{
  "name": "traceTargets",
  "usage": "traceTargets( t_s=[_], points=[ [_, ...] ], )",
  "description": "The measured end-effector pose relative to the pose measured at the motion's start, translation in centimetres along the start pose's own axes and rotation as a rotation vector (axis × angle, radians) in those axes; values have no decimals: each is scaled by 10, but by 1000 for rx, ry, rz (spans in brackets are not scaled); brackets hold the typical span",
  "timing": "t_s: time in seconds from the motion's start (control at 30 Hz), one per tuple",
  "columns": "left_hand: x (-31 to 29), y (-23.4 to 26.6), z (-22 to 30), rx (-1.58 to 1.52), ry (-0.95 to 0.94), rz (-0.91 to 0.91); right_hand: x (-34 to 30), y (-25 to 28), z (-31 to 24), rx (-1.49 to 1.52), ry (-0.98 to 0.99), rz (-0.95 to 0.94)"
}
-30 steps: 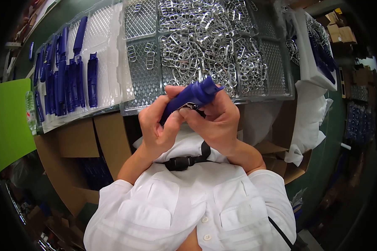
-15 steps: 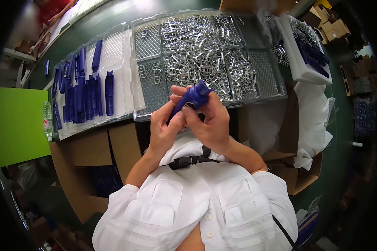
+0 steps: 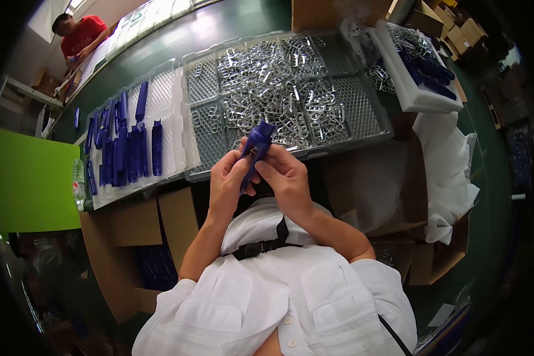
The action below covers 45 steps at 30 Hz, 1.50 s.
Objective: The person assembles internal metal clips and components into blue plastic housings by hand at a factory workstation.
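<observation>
My landmark is the large, clear plastic tray (image 3: 362, 101) with textured compartments, its middle ones heaped with silver, ladder-shaped metal clips (image 3: 255, 89). Just off that tray's near edge, I see the dark blue plastic part (image 3: 260, 137), long and roughly tubular, held tilted between both hands, its wider end toward the clips. The left hand (image 3: 224, 185) has its fingers closed around the part's left side, thumb pressed along it. The right hand (image 3: 292, 185) is likewise curled in, pinching the right side between thumb and bent fingers; I cannot tell how the hidden fingertips lie. Between the thumbs I catch a small, shiny metal piece (image 3: 253, 151) against the blue surface, too small for me to say how it sits. Left of the tray, I have a pale, textured plastic sheet (image 3: 163, 95) bearing a cluster of dark blue, elongated plastic pieces (image 3: 123, 151). To the tray's right stands a white foam box (image 3: 436, 105) with more blue pieces and clips in it. Beyond the tray, at far left, I see a person in a red shirt (image 3: 84, 37).
</observation>
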State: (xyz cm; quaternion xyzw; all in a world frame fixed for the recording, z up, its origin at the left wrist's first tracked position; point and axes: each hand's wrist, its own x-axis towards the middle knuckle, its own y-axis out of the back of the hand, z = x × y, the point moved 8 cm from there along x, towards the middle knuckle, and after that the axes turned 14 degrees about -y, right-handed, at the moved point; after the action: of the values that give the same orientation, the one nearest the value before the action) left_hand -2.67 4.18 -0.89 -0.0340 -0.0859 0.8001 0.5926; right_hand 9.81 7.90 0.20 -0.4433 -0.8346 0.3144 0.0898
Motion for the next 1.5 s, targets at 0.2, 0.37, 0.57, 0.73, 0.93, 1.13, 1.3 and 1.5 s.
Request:
traceTargets(
  t_s=[0.2, 0.37, 0.57, 0.73, 0.93, 1.13, 1.3, 1.5],
  points=[
    [17, -31, 3, -233, 85, -111, 1, 16, -16, 96, 43, -23],
    [40, -66, -6, -338, 221, -155, 8, 46, -33, 49, 138, 130],
    [62, -85, -15, -421, 270, -245, 15, 86, -39, 445, -33, 248],
    [82, -42, -4, -533, 107, -98, 39, 180, -208, -279, 422, 689],
    [80, 10, 7, -471, 48, -75, 118, 368, -425, -1621, 408, 1376],
    [43, 43, -4, -407, 41, -11, 164, 240, -338, -1472, 386, 892],
    [40, 44, -15, -608, 72, -5, 173, 139, -170, -1563, 71, 428],
    [42, 51, -6, -689, 44, -20, 183, 135, -115, -1838, 74, 551]
  ],
)
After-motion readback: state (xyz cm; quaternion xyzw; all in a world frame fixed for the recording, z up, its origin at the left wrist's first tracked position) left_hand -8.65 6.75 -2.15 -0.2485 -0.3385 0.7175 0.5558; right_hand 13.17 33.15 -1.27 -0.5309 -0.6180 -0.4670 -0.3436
